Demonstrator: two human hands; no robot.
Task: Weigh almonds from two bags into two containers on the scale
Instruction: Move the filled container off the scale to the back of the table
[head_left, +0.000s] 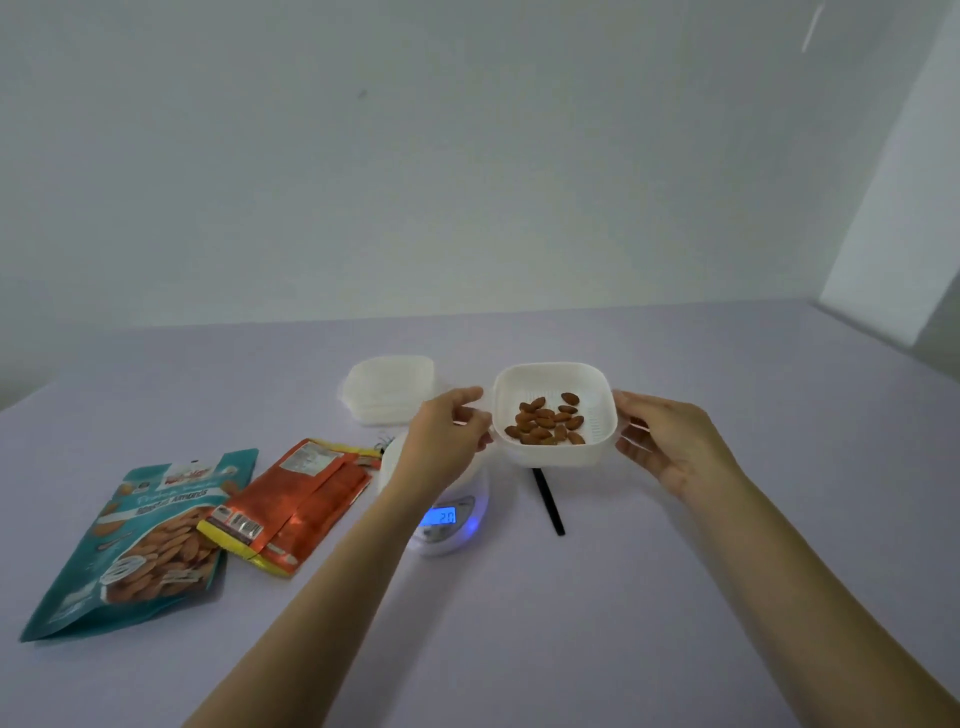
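We saw two hands holding one white container (549, 456) just right of the middle of the frame. The left hand (451, 432) pinched its left edge and the right hand (670, 442) curled round its right side, so the hands were apart with the container clamped between them. A small pile of almonds (545, 422) lay inside. We could not tell if the container sat on the pale surface (675, 597) or hung just above it. The scale (449, 519) was lower and to the left, partly hidden by the left wrist, and its blue screen was lit with a blurry number. A teal bag (140, 545) and an orange bag (304, 501) lay flat at the lower left. Another white container (389, 389) waited behind the scale, and a black stick (548, 501) lay below the held one. We thought the first batch was weighed and was going to the side. Next, we thought, the hands needed to keep it level, set it down softly and let go, then put the other one on the scale.
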